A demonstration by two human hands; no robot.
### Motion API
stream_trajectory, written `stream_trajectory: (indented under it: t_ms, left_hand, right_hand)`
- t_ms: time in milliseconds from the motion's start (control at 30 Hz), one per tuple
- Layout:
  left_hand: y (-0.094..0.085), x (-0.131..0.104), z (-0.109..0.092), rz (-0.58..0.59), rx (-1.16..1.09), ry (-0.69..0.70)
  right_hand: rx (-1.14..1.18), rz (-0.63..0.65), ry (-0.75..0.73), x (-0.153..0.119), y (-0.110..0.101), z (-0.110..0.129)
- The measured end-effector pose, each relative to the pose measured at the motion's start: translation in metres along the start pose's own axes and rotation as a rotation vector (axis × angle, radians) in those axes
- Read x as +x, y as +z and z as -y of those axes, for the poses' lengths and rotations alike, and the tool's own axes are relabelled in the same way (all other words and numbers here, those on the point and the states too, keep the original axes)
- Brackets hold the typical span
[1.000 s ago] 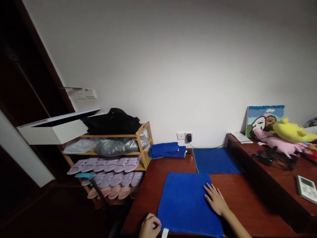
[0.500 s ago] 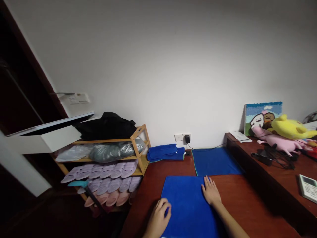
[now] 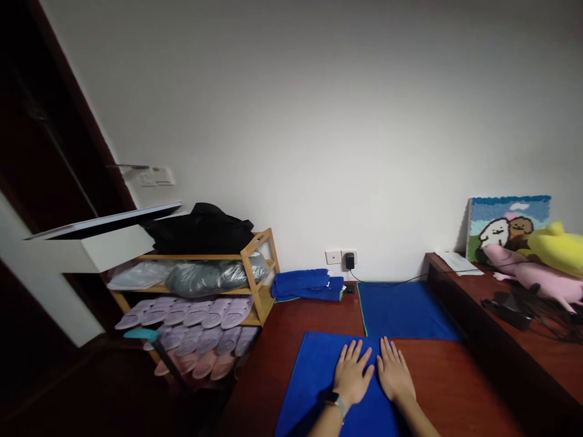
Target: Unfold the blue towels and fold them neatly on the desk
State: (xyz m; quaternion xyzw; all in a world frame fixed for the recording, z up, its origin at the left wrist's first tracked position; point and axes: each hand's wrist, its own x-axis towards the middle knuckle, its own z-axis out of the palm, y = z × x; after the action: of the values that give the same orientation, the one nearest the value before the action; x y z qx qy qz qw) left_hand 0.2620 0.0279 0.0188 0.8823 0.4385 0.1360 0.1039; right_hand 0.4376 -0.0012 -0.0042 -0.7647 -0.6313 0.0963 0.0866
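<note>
A blue cloth (image 3: pixel 314 364) lies spread out on the reddish-brown desk (image 3: pixel 455 376), running off the bottom of the view. My left hand (image 3: pixel 353 373), with a watch on its wrist, rests flat on the cloth near its middle, fingers spread. Beside it, my right hand (image 3: pixel 395 369) lies flat along the cloth's right edge, fingers stretched away from me. Neither hand grips anything. Just beyond them a second blue cloth (image 3: pixel 405 309) with a green edge is laid flat against the wall side.
Folded blue cloths (image 3: pixel 307 285) sit at the desk's back left, near a plugged-in black adapter (image 3: pixel 350 261). To the left stands a wooden rack (image 3: pixel 259 279) with slippers (image 3: pixel 182 312). A raised ledge (image 3: pixel 494 285) on the right bears plush toys (image 3: pixel 532 276) and cables.
My left hand has moved from the cloth's left edge to its middle, its curled fingers now spread flat. My right hand stays at the right edge. The view has shifted slightly.
</note>
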Motion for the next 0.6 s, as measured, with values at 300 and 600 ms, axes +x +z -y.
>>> stream_trajectory:
  t_ms: [300,600]
  left_hand:
    - [-0.064,-0.061,0.139,-0.009,0.192,-0.279]
    - [-0.059,-0.105,0.137,-0.100,0.232,-0.284]
  right_hand:
    - [-0.011,0.017,0.023,-0.003,-0.006,0.005]
    - [0.090,0.041,-0.023,-0.005,-0.012,-0.004]
